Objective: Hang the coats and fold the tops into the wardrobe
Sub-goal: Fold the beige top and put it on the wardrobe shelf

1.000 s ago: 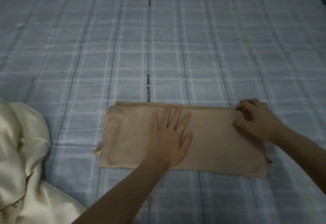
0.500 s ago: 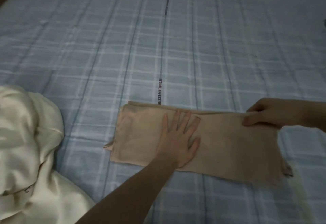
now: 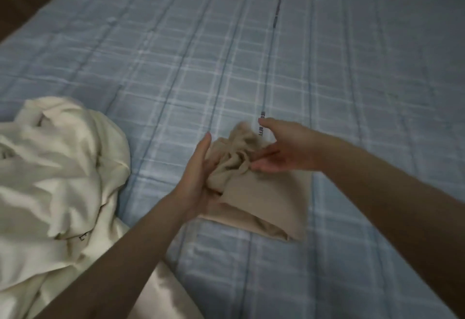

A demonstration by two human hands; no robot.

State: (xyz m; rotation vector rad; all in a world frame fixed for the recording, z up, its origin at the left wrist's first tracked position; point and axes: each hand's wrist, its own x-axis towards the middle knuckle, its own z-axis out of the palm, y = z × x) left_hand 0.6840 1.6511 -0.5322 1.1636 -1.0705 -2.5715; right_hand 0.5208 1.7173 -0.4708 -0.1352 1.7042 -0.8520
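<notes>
Beige knit fabric sits between your two hands in the head view: the tan top (image 3: 261, 193) lies on the bed (image 3: 327, 79), a little right of the middle of the picture, its near part folded flat and its far end bunched into loose gathers. Your left hand (image 3: 196, 175) stands on edge against the left side of that bundle, fingers straight and together, the palm pressing on the cloth; the fingertips (image 3: 207, 136) point away from you. Your right hand (image 3: 284, 150) comes in from the right with the fingers extended toward the gathered end; the lower fingers touch the bunched cloth, while the thumb is lifted above it. Neither hand is curled round the fabric, so both read as flat and pressing rather than gripping, though motion blur softens the right fingertips. The near corner of the top rests flat on the sheet, just beside your right forearm.

The bed carries a pale blue checked sheet with a narrow dark printed stripe (image 3: 276, 14) running away from you, its lower end just behind the right hand. To the left, well apart from the top, a cream garment (image 3: 57, 175) lies crumpled in a heap, with your left forearm crossing over its near edge.
</notes>
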